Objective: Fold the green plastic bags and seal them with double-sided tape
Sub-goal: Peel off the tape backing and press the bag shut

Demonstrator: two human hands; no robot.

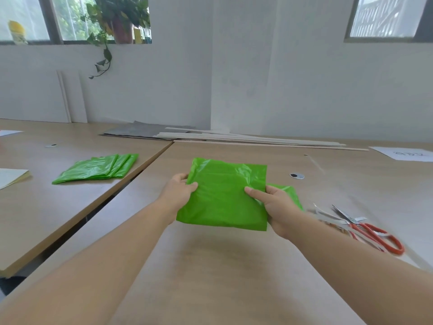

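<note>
Left hand (179, 192): thumb on top, fingers under, pinching left edge of folded green bag (223, 195). Right hand (276, 202): thumb pressed on top, pinching the right edge; its fingers hidden beneath. Bag glossy, thin, crinkled, roughly square, held just above the tan table (210, 266). Green plastic behind right hand partly hidden. Red-handled scissors (372, 228) blurred at right. Stack of green bags (98, 168) far left.
</note>
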